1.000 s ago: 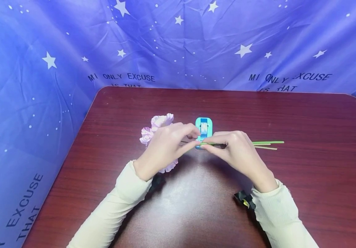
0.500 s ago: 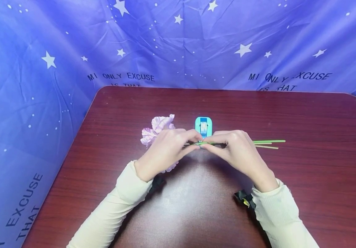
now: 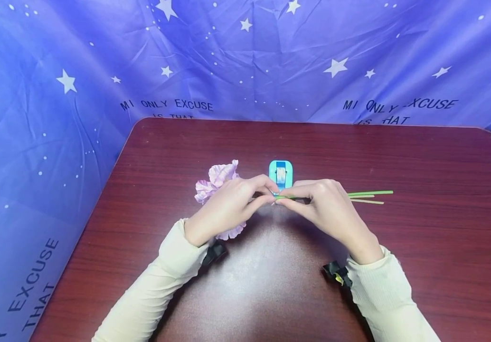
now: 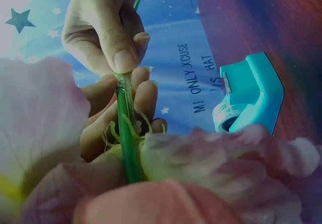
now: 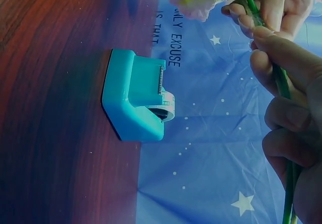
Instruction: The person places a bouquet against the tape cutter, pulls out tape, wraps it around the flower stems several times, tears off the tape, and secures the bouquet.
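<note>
Lilac-pink artificial flowers point(image 3: 206, 189) lie to the left, partly behind my left hand point(image 3: 228, 202). Their green stems point(image 3: 371, 193) run rightward through both hands. With thumb and fingertips, my left hand pinches the stems just below the blooms, where a shiny clear strip of tape point(image 4: 127, 85) lies around them in the left wrist view. My right hand point(image 3: 331, 204) grips the stems right beside it, thumb and index finger on top and the other fingers curled round, as the right wrist view shows. Part of the stems is hidden by the hands.
Just beyond the fingertips a turquoise tape dispenser point(image 3: 287, 171) stands on the dark red wooden table point(image 3: 399, 161), its roll and toothed cutter visible in the right wrist view. A blue star-patterned cloth point(image 3: 245, 57) hangs behind and at the left.
My left thumb and index finger have shifted at the stems, closing onto them and then rolling slightly. The blooms have turned a little. My right hand keeps its place.
</note>
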Demonstrator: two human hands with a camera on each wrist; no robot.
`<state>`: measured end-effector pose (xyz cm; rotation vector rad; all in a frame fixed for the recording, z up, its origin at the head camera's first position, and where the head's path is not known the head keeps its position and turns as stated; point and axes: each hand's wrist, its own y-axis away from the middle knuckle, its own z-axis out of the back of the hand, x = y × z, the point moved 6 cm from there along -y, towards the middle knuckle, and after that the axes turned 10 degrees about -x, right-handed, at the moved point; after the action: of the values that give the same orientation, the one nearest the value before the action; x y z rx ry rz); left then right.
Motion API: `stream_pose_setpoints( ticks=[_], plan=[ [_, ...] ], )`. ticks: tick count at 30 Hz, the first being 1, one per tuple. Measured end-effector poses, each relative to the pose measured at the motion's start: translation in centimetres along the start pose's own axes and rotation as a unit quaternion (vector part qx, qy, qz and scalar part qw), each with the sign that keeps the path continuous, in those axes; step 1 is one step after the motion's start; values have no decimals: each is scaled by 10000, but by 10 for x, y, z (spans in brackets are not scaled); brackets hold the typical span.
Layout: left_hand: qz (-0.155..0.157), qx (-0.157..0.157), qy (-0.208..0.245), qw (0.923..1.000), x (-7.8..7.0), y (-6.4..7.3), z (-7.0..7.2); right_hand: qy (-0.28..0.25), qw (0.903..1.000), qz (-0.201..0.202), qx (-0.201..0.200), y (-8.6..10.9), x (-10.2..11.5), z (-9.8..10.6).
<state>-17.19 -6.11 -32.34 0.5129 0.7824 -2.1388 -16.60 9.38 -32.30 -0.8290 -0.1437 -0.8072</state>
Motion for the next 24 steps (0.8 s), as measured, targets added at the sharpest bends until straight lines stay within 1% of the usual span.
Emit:
stream_pose_setpoints(
  ticks=[8,12,14,16,20,24],
  plan=[
    [97,167,14,9998,0,0,-2,-12,10000,42,45,0,0,-1],
    [82,362,139,9992,1,1,-4,-62,9998,66,162,0,0,-2],
    [72,435,274,9987,2,2,-5,-105,9996,70,242,0,0,-3],
    [103,475,312,9983,3,3,-4,-161,9994,77,306,0,0,-4],
    [175,525,291,9980,4,4,-4,-216,9989,50,405,1,-2,-4],
    [218,537,190,9981,3,4,-4,-167,9990,26,413,1,-2,-5]
  ],
)
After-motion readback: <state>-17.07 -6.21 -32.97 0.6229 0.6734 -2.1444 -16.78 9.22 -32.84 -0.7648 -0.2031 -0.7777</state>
